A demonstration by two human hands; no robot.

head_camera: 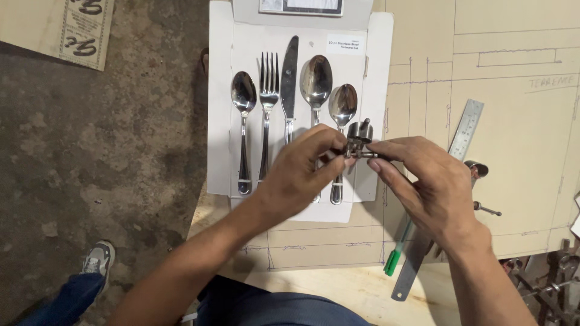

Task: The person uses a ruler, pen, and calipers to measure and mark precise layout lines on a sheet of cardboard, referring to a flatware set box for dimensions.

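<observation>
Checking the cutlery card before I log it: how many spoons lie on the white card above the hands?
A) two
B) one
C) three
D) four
C: the white card holds three spoons, one left of the fork and two right of the knife.

Work surface seen from above: a pale board point(519, 151) ruled with pencil and pen lines, lying over a lighter wooden bench top point(338, 290). To the left, a rough, stained concrete floor point(103, 157), dark and uneven. A sheet of printed cardboard point(57, 27) lies on the floor at upper left. Lighting is even, without strong shadows.
</observation>
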